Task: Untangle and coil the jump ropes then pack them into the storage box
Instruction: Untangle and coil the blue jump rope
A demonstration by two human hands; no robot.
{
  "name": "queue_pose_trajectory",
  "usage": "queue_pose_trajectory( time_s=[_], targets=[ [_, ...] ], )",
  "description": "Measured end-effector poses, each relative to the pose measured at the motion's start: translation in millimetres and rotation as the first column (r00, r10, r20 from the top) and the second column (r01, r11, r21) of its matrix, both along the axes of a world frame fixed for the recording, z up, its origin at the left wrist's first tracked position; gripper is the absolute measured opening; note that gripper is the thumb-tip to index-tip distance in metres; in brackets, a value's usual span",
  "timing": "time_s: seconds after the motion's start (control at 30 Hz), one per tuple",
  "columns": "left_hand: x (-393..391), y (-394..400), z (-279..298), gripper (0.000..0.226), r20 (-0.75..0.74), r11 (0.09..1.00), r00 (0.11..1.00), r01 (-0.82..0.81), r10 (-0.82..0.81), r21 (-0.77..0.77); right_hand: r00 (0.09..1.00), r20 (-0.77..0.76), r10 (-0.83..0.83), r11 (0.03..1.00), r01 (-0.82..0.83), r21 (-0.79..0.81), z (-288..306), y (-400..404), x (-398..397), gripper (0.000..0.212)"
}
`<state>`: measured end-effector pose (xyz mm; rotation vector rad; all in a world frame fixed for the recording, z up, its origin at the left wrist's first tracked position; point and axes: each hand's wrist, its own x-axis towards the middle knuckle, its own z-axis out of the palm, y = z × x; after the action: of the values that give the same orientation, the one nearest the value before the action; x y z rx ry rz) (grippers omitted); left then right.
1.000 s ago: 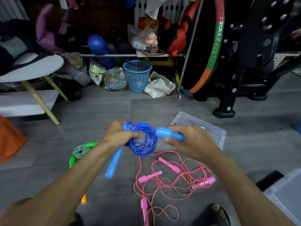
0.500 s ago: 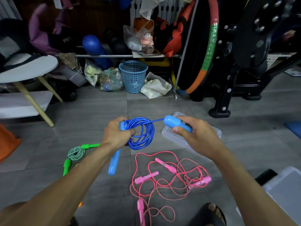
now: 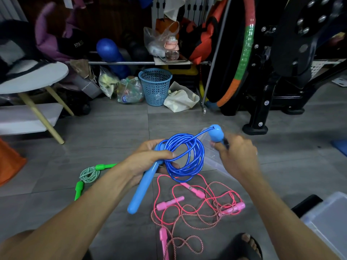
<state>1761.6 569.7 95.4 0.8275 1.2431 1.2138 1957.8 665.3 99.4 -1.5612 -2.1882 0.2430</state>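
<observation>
From the head camera, the glossy blue rope (image 3: 185,156) is almost coiled; the left hand (image 3: 148,162) grips its loops and one handle, the right hand (image 3: 235,152) grips the other handle (image 3: 216,133). Near, the thin pink ropes (image 3: 197,205) lie tangled on the floor; at left the green rope (image 3: 88,174) is bundled. The clear plastic box (image 3: 326,220) waits at right.

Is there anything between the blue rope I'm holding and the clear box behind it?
Nothing visible blocks it. The blue rope hangs coiled in the left hand, its other handle in the right hand, directly over the clear box; the pink ropes lie nearer you.
</observation>
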Motion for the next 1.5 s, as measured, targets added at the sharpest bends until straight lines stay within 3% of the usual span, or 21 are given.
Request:
queue_pose_trajectory(
  time_s=[0.1,0.17,0.23,0.37,0.53,0.63,0.8,0.93,1.0,1.07,1.13,1.33,1.43,1.5],
  targets=[
    [1.0,2.9,-4.7,0.022,-0.135,0.999,0.991,-0.004,0.008,0.032,0.921,-0.386,0.05,0.975,-0.129,-0.18,-0.5,-6.8,-9.3,0.021],
    [2.3,6.3,-6.7,0.02,-0.213,0.999,0.977,-0.018,0.028,0.049,0.772,-0.635,-0.014,0.911,-0.251,-0.326,-2.7,-13.1,-16.9,0.018],
    [4.9,8.4,-7.5,0.019,-0.238,0.999,0.971,-0.017,0.028,0.051,0.63,-0.77,-0.104,0.848,-0.348,-0.4,2.6,-20.2,-22.1,0.015],
    [9.1,10.5,-6.5,0.014,-0.224,0.999,0.974,-0.029,0.038,0.043,0.513,-0.847,-0.138,0.815,-0.427,-0.392,11.7,-29.2,-26.7,0.012],
    [9.7,11.1,-4.8,0.012,-0.2,0.997,0.977,-0.073,0.073,0.009,0.514,-0.853,-0.092,0.907,-0.311,-0.285,12.0,-28.9,-33.0,0.013],
    [15.5,9.5,-3.2,0.014,-0.183,0.996,0.98,-0.083,0.076,-0.03,0.488,-0.868,-0.09,0.904,-0.326,-0.276,12.9,-29.5,-35.7,0.011],
    [9.5,8.3,-4.0,0.014,-0.217,0.988,0.97,-0.129,0.108,-0.086,0.458,-0.875,-0.156,0.818,-0.437,-0.375,9.7,-31.0,-37.3,0.014],
    [10.0,7.3,-5.3,0.014,-0.298,0.968,0.932,-0.239,0.208,-0.071,0.368,-0.883,-0.292,0.568,-0.676,-0.47,16.3,-23.1,-27.3,0.029],
    [8.6,8.7,-5.9,0.014,-0.324,0.951,0.904,-0.307,0.279,-0.039,0.511,-0.837,-0.196,0.536,-0.659,-0.528,14.8,-28.5,-25.6,0.034],
    [10.3,9.9,-7.0,0.016,-0.384,0.955,0.881,-0.296,0.277,0.01,0.677,-0.735,0.019,0.648,-0.568,-0.507,5.3,-38.6,-33.6,0.03],
    [17.0,10.3,-8.1,0.019,-0.428,0.965,0.869,-0.261,0.25,0.033,0.774,-0.627,0.094,0.788,-0.442,-0.428,-8.4,-40.6,-39.9,0.036],
    [18.2,11.0,-8.7,0.017,-0.359,0.96,0.899,-0.279,0.251,-0.029,0.81,-0.584,0.051,0.836,-0.355,-0.419,-11.3,-33.4,-39.4,0.019],
    [18.6,13.2,-9.3,0.014,-0.333,0.944,0.896,-0.327,0.295,-0.046,0.827,-0.559,0.052,0.893,-0.289,-0.345,-8.8,-36.2,-40.7,0.034],
    [21.5,14.4,-11.2,0.016,-0.318,0.937,0.894,-0.346,0.315,-0.042,0.799,-0.601,0.033,0.911,-0.272,-0.311,-9.0,-36.2,-41.0,0.027]
  ],
)
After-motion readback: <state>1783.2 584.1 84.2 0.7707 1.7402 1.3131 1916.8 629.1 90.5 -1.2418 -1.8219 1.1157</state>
